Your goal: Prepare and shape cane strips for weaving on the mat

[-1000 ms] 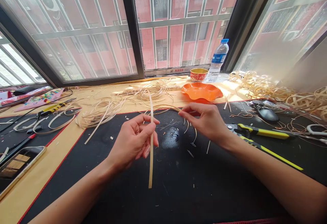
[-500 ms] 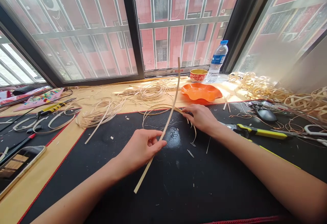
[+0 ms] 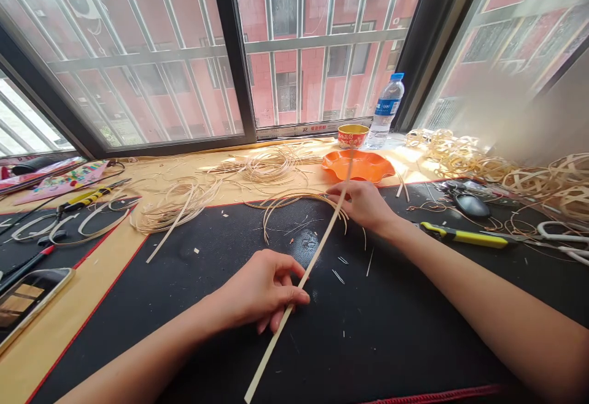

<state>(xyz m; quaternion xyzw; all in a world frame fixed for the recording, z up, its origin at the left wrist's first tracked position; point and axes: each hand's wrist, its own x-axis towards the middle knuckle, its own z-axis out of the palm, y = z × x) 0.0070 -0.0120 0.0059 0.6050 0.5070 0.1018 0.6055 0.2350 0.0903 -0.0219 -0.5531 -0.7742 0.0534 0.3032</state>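
Note:
Between the thumb and fingers of my left hand point(image 3: 273, 287) is a long flat pale strip point(image 3: 327, 230), which looks like split bamboo or cane. It slants from near the front of the black mat point(image 3: 184, 312) up toward the orange dish. My right hand point(image 3: 363, 204) is closed around one end of a curved bundle of thin strips point(image 3: 294, 195), low over the mat's far edge. The long strip passes in front of its fingertips, and I cannot tell whether they touch. Short offcuts point(image 3: 338, 276) lie on the mat between my hands.
An orange wavy-rimmed dish point(image 3: 380, 167), a red bowl point(image 3: 352, 140) and a water bottle point(image 3: 385, 112) stand by the window. Coiled strips point(image 3: 172, 207) lie at left, tangled shavings point(image 3: 488, 164) at right. Yellow-black pliers point(image 3: 469, 237), scissors point(image 3: 559, 235) and a phone point(image 3: 34, 299) lie around.
My left hand has moved down and slightly right, and the long strip now tilts further right. The thin bundle's curve has shifted beside my right hand, which still holds it. The view has shifted slightly.

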